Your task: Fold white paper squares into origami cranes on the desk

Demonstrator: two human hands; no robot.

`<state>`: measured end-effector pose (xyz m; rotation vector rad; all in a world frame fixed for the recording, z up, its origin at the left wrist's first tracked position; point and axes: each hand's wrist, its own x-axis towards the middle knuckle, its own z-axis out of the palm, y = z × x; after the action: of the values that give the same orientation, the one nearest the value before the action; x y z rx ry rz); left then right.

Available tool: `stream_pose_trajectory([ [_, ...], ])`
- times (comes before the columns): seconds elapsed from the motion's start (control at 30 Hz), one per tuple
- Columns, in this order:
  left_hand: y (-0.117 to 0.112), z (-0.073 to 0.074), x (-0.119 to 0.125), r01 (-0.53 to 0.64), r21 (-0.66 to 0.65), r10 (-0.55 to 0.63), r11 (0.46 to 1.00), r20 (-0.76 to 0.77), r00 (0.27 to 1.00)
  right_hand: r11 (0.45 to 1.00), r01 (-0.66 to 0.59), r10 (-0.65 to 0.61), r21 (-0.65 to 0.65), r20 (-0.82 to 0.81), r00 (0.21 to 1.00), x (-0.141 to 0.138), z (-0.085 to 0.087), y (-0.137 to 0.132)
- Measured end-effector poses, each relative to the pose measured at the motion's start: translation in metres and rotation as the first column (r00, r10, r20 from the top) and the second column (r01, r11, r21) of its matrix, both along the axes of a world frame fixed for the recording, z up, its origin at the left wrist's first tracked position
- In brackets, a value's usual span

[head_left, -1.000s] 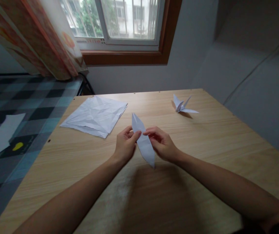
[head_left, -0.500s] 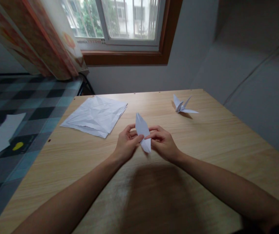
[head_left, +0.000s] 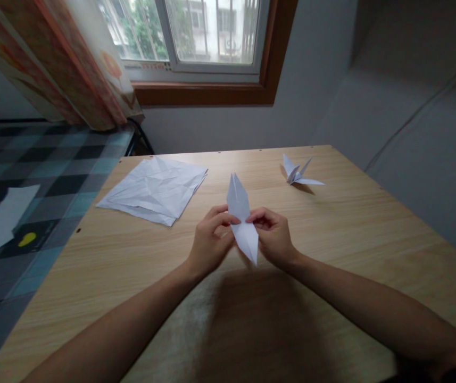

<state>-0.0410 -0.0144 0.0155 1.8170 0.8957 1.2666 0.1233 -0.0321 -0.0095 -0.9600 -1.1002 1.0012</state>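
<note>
A white piece of folded paper (head_left: 239,199), long and pointed at both ends, is held over the middle of the table. Its far end splits into two close tips. My left hand (head_left: 212,234) pinches its left edge near the waist, thumb on top. On the opposite edge, my right hand (head_left: 274,234) grips the paper between thumb and fingers. Some fingers of both hands are hidden behind the paper or curled under. A finished paper crane (head_left: 297,174) stands beyond my right hand, apart from it.
Creased white paper sheets (head_left: 158,186) lie stacked at the table's far left. The wooden table (head_left: 351,229) ends at a wall below a window (head_left: 212,37). Left of it, a checked cloth surface (head_left: 72,183) bears more white paper (head_left: 2,221). A patterned curtain (head_left: 80,64) hangs there.
The folded paper has turned more face-on and shifted slightly right, showing more of its lower half. My right thumb and fingers now pinch its right edge; both hands moved a little.
</note>
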Motion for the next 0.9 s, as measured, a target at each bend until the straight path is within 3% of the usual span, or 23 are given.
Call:
stream_pose_trajectory([
  [0.27,0.003,0.005,-0.003,-0.034,-0.084,0.036,0.996,0.022,0.999,0.992,-0.108,0.108,0.057,0.018,0.994,0.003,0.01,-0.002],
  [0.4,0.003,0.001,-0.001,-0.068,-0.211,0.088,0.975,0.086,0.992,0.998,-0.065,0.067,-0.025,0.088,0.994,0.0,0.014,-0.006],
  [0.57,0.004,-0.001,0.005,-0.018,-0.34,0.109,0.94,0.249,0.962,0.986,-0.074,0.056,-0.15,-0.126,0.991,-0.005,0.011,-0.003],
  [0.73,0.004,0.004,0.006,0.015,-0.339,0.075,0.94,0.25,0.965,0.965,-0.167,0.139,-0.204,-0.146,0.979,-0.003,0.012,0.001],
  [0.9,0.006,0.006,0.005,0.014,-0.33,0.062,0.944,0.219,0.974,0.956,-0.165,0.108,-0.243,-0.233,0.966,-0.003,0.01,0.0],
])
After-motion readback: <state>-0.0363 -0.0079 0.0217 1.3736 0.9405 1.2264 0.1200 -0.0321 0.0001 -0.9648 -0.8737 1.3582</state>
